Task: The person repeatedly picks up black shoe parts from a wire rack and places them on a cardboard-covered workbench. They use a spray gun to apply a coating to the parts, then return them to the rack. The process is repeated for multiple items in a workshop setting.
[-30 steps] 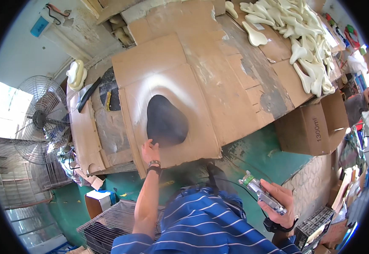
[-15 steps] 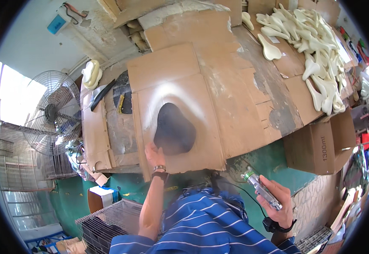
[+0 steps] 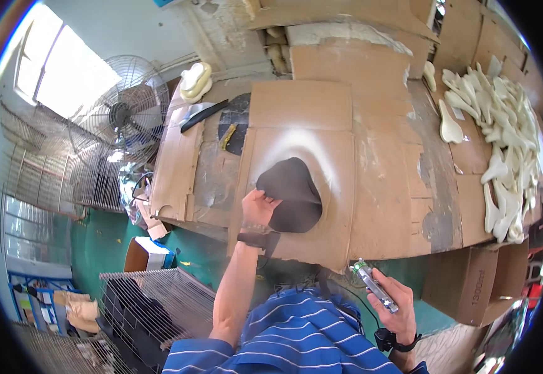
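A black, rounded triangular piece shaped like a bicycle saddle cover is over a cardboard sheet on the bench. My left hand is at its left edge, thumb and fingers closed on the rim. That edge looks slightly raised. A whitish spray mark arcs on the cardboard around the piece's far end. Lower right, off the bench's near edge, my right hand is wrapped around a small metal spray gun with a green ring near its nozzle. The gun points up and left; a thin dark hose hangs beside it.
Cream saddle-shaped foam pieces are heaped at the right, a few more at the far left. A black-handled knife and a yellow strip lie left. Nearby are a fan, cardboard box and wire cage.
The view has swung left. The black piece has turned a little and its left edge has come up in my left hand. Haze over it has thinned. My right hand keeps the spray gun.
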The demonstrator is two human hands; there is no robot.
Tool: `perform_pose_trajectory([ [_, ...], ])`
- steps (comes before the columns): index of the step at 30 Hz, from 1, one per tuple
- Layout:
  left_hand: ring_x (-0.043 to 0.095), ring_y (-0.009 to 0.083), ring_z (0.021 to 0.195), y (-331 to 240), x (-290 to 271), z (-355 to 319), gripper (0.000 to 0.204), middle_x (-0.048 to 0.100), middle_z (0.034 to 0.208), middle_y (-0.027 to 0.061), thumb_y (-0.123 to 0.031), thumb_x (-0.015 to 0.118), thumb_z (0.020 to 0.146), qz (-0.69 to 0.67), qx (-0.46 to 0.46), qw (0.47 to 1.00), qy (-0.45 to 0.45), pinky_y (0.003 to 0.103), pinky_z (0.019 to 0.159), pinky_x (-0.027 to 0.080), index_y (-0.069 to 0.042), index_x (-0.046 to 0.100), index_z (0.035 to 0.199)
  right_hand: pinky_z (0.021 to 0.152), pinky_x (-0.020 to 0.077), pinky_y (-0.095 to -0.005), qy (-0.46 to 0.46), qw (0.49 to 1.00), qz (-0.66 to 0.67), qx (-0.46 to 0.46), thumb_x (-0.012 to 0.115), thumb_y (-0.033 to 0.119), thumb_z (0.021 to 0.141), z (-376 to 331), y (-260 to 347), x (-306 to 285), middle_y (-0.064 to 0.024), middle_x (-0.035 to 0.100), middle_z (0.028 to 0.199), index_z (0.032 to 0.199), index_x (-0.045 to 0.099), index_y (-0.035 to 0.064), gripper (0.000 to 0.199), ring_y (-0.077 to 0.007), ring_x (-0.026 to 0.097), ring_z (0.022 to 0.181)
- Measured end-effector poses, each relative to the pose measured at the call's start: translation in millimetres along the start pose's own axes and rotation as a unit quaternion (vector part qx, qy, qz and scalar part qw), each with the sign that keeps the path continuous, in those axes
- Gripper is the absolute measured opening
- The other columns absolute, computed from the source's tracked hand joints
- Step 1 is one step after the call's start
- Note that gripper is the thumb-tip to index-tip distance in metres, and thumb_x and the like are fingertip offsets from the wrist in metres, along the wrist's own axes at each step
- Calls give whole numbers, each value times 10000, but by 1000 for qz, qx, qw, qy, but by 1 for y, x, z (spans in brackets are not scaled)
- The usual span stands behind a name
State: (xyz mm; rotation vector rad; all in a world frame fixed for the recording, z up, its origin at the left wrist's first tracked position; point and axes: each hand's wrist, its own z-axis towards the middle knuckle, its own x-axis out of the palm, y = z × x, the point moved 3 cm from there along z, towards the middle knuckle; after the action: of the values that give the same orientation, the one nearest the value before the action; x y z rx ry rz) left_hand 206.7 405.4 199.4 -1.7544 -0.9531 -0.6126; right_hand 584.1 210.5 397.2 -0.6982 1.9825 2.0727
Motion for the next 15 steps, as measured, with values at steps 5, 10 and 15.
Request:
perform_pose_trajectory([
  [5,686,274,948,-9,9,-20,212,702,1042,102,-64,519,903,28,50,998,7,545,939,559,-41,626,1084,751,553,-338,38,999,-1,-13,758,-14,800,19,3,9,-172,730,975,1334,637,-5,547,-286,722,836],
  [10,692,307,870,3,-50,-12,217,677,1007,135,-19,488,925,135,53,987,-66,544,844,600,-55,584,1117,752,556,-338,52,998,-12,-41,751,11,829,39,-3,17,-183,734,979,1319,643,-12,502,-267,733,847],
  [15,716,293,821,15,-90,-30,281,694,998,144,-30,520,899,237,34,955,-175,508,798,624,20,603,1163,818,551,-414,0,997,-72,-3,736,22,844,78,-53,21,-222,716,1077,1348,614,9,519,-372,712,941],
])
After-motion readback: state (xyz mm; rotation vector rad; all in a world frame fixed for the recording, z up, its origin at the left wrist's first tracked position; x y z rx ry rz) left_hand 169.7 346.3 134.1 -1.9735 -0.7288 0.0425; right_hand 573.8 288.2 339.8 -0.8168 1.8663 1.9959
